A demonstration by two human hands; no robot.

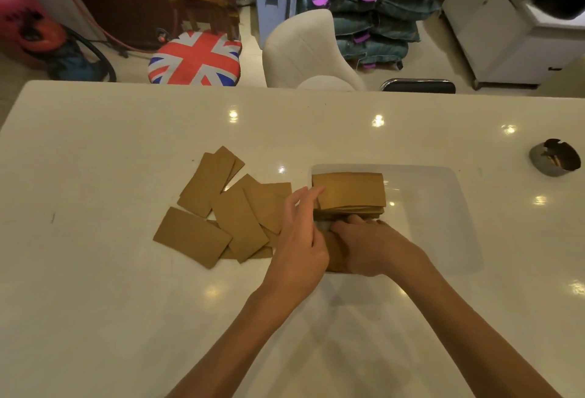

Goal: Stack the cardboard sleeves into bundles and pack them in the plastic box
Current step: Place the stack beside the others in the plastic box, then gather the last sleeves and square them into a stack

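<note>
Head view, looking down on a glossy white table (126,144). Right of centre sits a clear plastic box (437,207). One bundle (351,191) of brown cardboard sleeves already lies in its far left end. The left hand (300,236), fingers fairly straight and apart, touches that bundle's left edge. The right hand (373,247) lies over a second bundle (334,253) at the box's near left corner, fingers curled round it, seemingly setting it down. Left of centre, roughly a dozen loose cardboard sleeves (234,217) lie scattered and overlapping, not yet stacked. Most of the box looks unfilled; the task seems about halfway.
</note>
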